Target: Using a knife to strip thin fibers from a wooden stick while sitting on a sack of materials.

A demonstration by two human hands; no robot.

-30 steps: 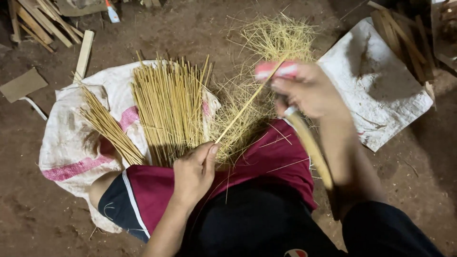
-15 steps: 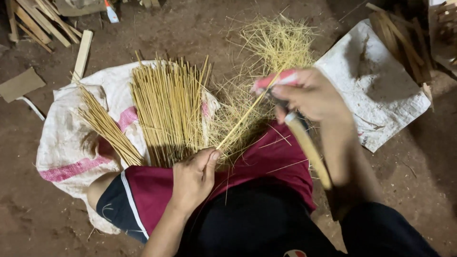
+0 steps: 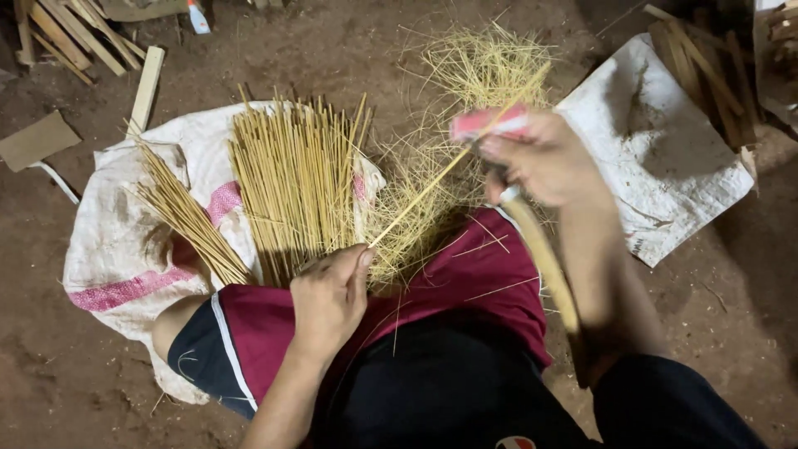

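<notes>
My left hand (image 3: 331,297) rests on my maroon-covered knee and pinches the near end of one thin bamboo stick (image 3: 432,185), which slants up to the right. My right hand (image 3: 544,158) grips a long knife with a pale wooden handle (image 3: 544,258) and holds it against the upper part of that stick; a pink wrap (image 3: 486,125) shows at my thumb. A neat bundle of finished sticks (image 3: 295,187) lies on a white sack (image 3: 116,241), with a smaller slanted bundle (image 3: 187,216) to its left. A heap of fine shavings (image 3: 478,75) lies ahead.
A second white sack (image 3: 657,150) lies at the right on the dirt floor. Split wood pieces (image 3: 71,33) lie at the top left and more wood (image 3: 706,66) at the top right. A cardboard scrap (image 3: 37,141) is at the left.
My right hand with the knife has shifted slightly along the stick. My left hand keeps the stick's near end on my knee.
</notes>
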